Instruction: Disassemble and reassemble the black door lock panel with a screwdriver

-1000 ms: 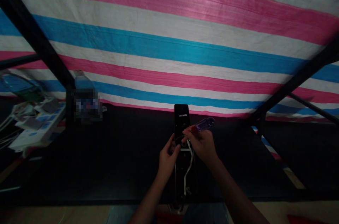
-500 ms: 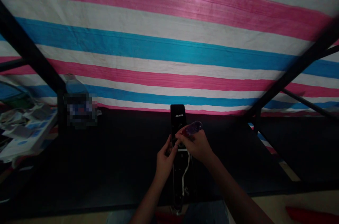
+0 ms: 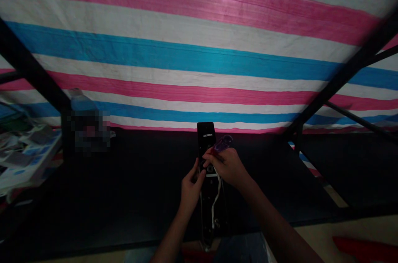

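The right hand's [image 3: 228, 166] fingers are curled close together around a screwdriver with a translucent purple plastic handle [image 3: 222, 143]. They pinch it low on the handle, and its tip end points down at a long, narrow black plastic device [image 3: 205, 136]. The tip itself is hidden behind the fingers. The left hand [image 3: 190, 187] grips the left edge of the device about midway along it, thumb on the front face and the other fingers tucked behind.

The device stands on end, leaning away from the person. Its top end is clear of both hands and its lower end is near the person's lap. A thin white cable [image 3: 214, 204] runs down the device's front below the right hand.

Behind the device lies a dark black tabletop [image 3: 139, 180], and beyond that hangs a pink, white and blue striped woven tarp [image 3: 199, 47]. Slanted black metal frame bars [image 3: 336, 80] cross to the device's right. Far to its left are a clear plastic bottle [image 3: 78, 100] and a heap of white and blue cartons [image 3: 27, 159].
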The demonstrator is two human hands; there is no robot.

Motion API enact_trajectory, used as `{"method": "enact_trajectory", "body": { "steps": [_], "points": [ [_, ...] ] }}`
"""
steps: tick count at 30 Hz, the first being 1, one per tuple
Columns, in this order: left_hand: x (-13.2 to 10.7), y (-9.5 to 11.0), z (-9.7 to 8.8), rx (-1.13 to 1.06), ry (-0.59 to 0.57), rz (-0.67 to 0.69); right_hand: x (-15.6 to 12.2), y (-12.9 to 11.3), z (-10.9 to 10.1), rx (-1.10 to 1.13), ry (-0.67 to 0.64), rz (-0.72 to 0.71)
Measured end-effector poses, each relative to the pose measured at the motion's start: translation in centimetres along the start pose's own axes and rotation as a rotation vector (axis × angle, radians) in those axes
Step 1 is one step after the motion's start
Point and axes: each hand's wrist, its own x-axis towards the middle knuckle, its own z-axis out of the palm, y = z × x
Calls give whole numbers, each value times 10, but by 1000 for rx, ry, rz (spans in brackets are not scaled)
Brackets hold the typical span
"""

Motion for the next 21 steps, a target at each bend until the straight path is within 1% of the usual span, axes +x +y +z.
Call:
{"method": "enact_trajectory", "body": {
  "steps": [6,9,14,16,21],
  "points": [
    [2,-6,-1,-1,8,-8,-4,-2,1,-37,-29,-20],
    [3,-6,-1,-3,8,-7,-4,0,2,-36,-25,-42],
    [3,-5,0,-7,18,3,-2,4,4,-54,-84,-65],
    [3,-6,0,-8,5,7,-1,4,5,-55,-108,-72],
    [3,-4,-1,-2,-10,6,0,4,6,-60,-122,-64]
  ]
}}
